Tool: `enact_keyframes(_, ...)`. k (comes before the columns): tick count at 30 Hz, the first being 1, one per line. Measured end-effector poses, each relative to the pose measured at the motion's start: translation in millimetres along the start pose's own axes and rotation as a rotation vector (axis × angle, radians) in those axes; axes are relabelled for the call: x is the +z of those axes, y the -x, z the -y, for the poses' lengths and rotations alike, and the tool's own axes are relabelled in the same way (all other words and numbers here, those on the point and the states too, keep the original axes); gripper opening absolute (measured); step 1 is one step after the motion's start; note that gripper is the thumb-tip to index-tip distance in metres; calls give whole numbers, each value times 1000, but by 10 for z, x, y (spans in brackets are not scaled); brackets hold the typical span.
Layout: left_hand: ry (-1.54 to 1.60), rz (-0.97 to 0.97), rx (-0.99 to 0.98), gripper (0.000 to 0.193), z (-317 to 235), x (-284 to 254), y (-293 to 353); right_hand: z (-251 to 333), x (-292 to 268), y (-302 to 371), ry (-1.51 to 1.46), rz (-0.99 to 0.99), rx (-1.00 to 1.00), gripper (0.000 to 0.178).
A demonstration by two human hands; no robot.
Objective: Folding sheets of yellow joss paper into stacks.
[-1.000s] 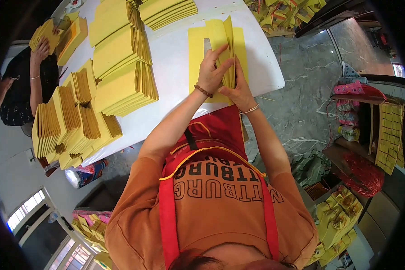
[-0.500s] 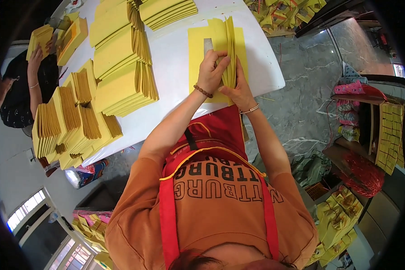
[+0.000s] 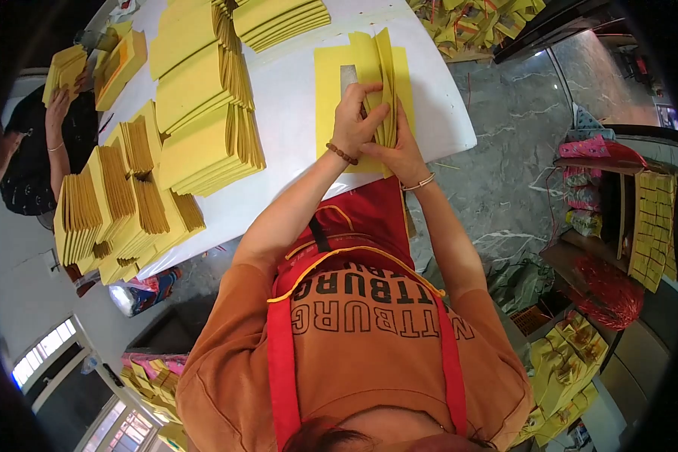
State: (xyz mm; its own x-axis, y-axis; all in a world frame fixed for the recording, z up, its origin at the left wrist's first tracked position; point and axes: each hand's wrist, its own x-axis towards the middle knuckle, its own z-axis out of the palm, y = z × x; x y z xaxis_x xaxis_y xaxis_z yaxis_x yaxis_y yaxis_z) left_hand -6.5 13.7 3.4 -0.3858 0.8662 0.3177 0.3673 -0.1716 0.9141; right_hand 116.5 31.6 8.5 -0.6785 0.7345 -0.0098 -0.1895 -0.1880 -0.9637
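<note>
A folded bundle of yellow paper sheets (image 3: 386,68) stands on edge, its leaves slightly fanned at the far end. My right hand (image 3: 404,154) grips its near end, fingers along the right face and thumb across the front. From the left, my left hand (image 3: 354,120) presses in with bent fingers, thumb and forefinger at the leaves; its other fingertips are partly hidden. Underneath lies flat yellow paper (image 3: 328,94) on the white table (image 3: 294,90). A grey flat strip (image 3: 348,77) rests on that paper, just beyond my left hand.
Stacks of folded yellow paper (image 3: 196,113) cover the table's left half, with more piles (image 3: 113,203) at its left edge. Across there a co-worker's hand (image 3: 58,105) holds yellow paper. Yellow bundles (image 3: 474,26) lie beyond the far right corner; a shelf (image 3: 603,248) stands right.
My left thumb and fingers have shifted slightly right over the leaves, and my right thumb has moved a little left. The co-worker's paper has tilted slightly.
</note>
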Motion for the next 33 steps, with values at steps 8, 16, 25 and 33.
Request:
enact_keyframes(8, 158, 9, 18, 37, -37, 22, -13, -3, -3, 24, 4, -8, 0, 106)
enact_keyframes(16, -3, 43, 7, 19, -130, 3, -11, -12, -20, 2, 21, 22, -22, 109)
enact_keyframes(25, 16, -35, 97, 28, 8, 24, -28, 20, -6, 1, 256, -13, -56, 114)
enact_keyframes(33, 69, 9, -41, 26, -26, 2, -34, -24, -25, 18, 98, -25, -46, 115)
